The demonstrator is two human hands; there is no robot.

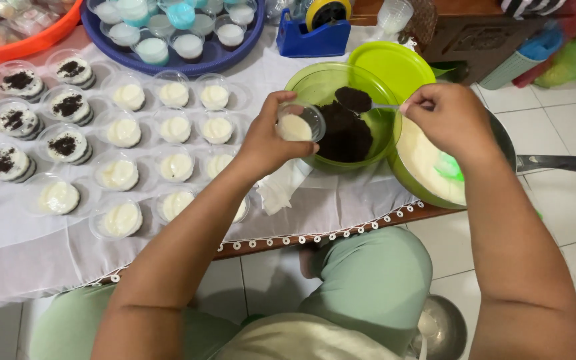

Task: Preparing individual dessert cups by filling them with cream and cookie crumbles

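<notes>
Head view, left hand: the left hand [266,140] is holding a small clear cup [299,122] of pale cream, its grip wrapped around the cup's side, tilting it over the near rim of the green bowl.
Head view, right hand: the right hand [449,117] is pinching the handle of a spoon [368,103], its grip narrow and closed on the handle; the spoon's bowl is carrying a heap of dark crumbs just above and beside the cup.
Green bowl: a translucent green bowl [308,83] is sitting on the desk, holding a mound of dark crumbs [346,137]; its green lid [392,63] is leaning just behind it.
Pot: a pot of pale cream [423,160] is standing just right of the bowl, under the right wrist, with a long handle pointing right.
Desk: a low desk [28,260] draped in white cloth is carrying rows of filled cups; the plain cream cups [176,130] are lying in the middle, and the cups topped with dark crumbs [68,107] are sitting at the far left.
Back of desk: a blue tray [235,60] is holding more cups, an orange tray [35,41] is lying at the top left, and a blue tape dispenser [315,37] is standing behind the bowl.
Person: the person is sitting at the desk's edge in pale green clothing, over a white tiled floor [568,220].
</notes>
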